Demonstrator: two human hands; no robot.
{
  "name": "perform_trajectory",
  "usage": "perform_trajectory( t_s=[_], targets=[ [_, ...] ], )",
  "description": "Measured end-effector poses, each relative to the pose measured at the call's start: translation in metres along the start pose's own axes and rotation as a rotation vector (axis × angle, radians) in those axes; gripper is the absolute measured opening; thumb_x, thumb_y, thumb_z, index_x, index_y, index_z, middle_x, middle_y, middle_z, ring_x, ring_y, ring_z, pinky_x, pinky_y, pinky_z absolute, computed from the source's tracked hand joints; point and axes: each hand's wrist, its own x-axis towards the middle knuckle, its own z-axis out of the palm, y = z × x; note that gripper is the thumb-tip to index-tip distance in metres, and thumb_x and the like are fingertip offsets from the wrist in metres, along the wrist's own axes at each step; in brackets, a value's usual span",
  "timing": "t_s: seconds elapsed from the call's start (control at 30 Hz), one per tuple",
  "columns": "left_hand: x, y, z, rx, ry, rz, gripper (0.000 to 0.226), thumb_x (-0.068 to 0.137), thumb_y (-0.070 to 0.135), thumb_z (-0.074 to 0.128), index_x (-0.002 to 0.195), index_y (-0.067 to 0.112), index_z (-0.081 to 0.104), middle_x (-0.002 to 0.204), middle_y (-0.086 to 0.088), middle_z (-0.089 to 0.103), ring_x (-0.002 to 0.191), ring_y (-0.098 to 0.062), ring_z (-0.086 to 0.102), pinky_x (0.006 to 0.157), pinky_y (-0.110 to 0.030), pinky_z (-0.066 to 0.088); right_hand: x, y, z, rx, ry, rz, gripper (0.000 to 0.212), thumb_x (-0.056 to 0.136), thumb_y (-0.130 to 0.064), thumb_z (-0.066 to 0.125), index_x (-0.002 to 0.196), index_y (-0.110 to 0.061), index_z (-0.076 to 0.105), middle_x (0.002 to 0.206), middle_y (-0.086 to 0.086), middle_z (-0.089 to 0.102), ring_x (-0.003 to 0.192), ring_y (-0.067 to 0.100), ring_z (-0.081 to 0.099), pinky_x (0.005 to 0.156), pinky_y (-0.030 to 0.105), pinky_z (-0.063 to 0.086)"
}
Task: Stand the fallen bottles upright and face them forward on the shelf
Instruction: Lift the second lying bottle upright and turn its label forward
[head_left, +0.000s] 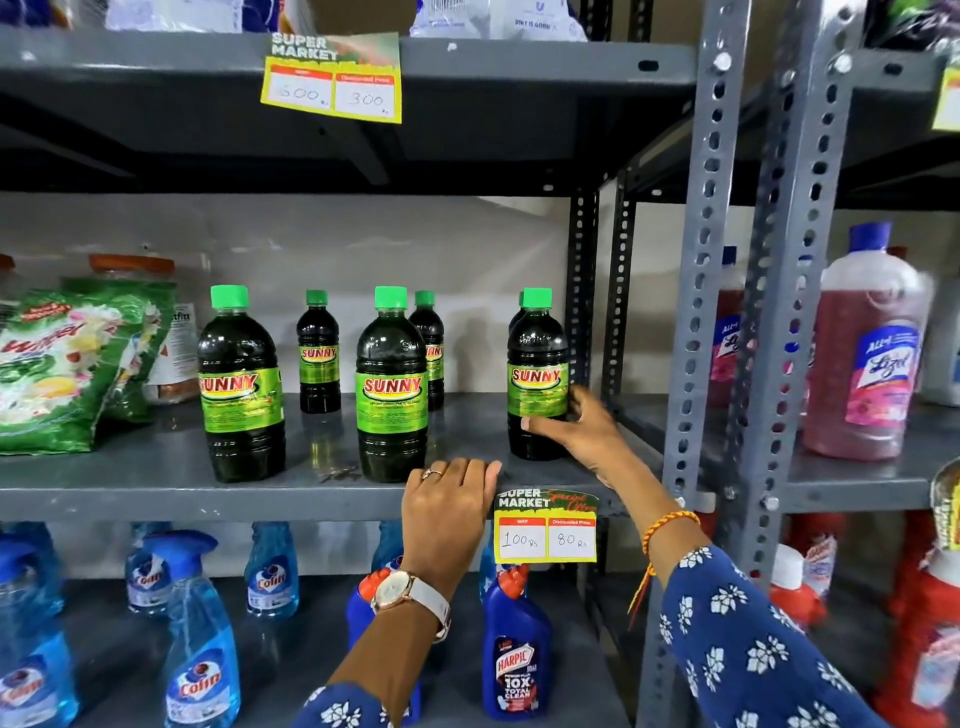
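Your right hand (576, 434) is wrapped around the bottle (537, 374) at right of centre on the shelf (156, 488), left hand (449, 499) resting flat on its edge; twisting too fast could tip it.

The right hand (576, 431) grips the lower label of an upright Sunny bottle (537, 374) at the right end of the grey shelf (156, 488), its label facing forward. The left hand (447, 499) rests flat on the shelf's front edge, beside a yellow price tag (545, 527). Two more front bottles (241, 384) stand upright, smaller ones behind. A green detergent bag (62, 364) leans at the left.
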Motion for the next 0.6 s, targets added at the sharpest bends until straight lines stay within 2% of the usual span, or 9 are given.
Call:
perform_trajectory(
  t_s=[0.1,0.17,0.27,0.4,0.47,0.6],
  targets=[
    [0.001,0.0,-0.001,0.0,-0.038,-0.023,0.035,0.09,0.029,0.043,0.065,0.013,0.06,0.058,-0.006,0.063,0.051,-0.025,0.058,0.049,-0.032,0.042,-0.004,-0.002,-0.001,-0.018,0.003,-0.027,0.052,0.065,-0.02,0.081,0.109,-0.018,0.056,0.107,0.002,0.064,0.093,0.012,0.059,0.077,0.023,0.043],
    [0.002,0.0,-0.003,-0.005,-0.054,-0.028,0.031,0.09,0.028,0.051,0.064,0.013,0.059,0.058,-0.006,0.063,0.051,-0.025,0.058,0.05,-0.031,0.042,-0.008,-0.004,-0.002,-0.032,-0.006,-0.041,0.048,0.064,-0.021,0.081,0.105,-0.023,0.056,0.103,-0.001,0.064,0.088,0.006,0.059,0.072,0.019,0.043],
    [0.004,0.0,-0.006,-0.037,-0.065,-0.054,0.031,0.09,0.026,0.053,0.063,0.012,0.059,0.056,-0.006,0.062,0.05,-0.025,0.057,0.049,-0.031,0.041,-0.016,-0.005,-0.005,-0.054,-0.011,-0.061,0.045,0.064,-0.023,0.081,0.101,-0.028,0.055,0.096,-0.009,0.063,0.086,-0.004,0.057,0.065,0.011,0.04],
    [0.005,0.001,-0.011,-0.077,-0.11,-0.086,0.023,0.081,0.018,0.07,0.063,0.009,0.06,0.056,-0.009,0.062,0.051,-0.029,0.057,0.049,-0.034,0.04,-0.029,-0.006,-0.006,-0.085,0.027,-0.112,0.041,0.063,-0.029,0.081,0.092,-0.035,0.054,0.089,-0.023,0.06,0.082,-0.011,0.055,0.06,0.005,0.042],
    [0.006,0.003,-0.012,-0.068,-0.137,-0.087,0.022,0.081,0.017,0.07,0.064,0.008,0.06,0.057,-0.011,0.062,0.052,-0.031,0.057,0.048,-0.035,0.04,-0.033,-0.006,-0.007,-0.116,0.055,-0.147,0.046,0.061,-0.035,0.08,0.099,-0.032,0.055,0.091,-0.021,0.062,0.085,-0.009,0.057,0.066,0.008,0.042],
    [0.005,0.005,-0.014,-0.078,-0.165,-0.104,0.02,0.081,0.015,0.07,0.065,0.007,0.06,0.059,-0.012,0.063,0.056,-0.032,0.058,0.05,-0.037,0.042,-0.037,-0.002,-0.007,-0.124,0.069,-0.183,0.054,0.06,-0.039,0.079,0.107,-0.027,0.054,0.099,-0.009,0.064,0.095,0.006,0.061,0.082,0.025,0.047]
  ],
)
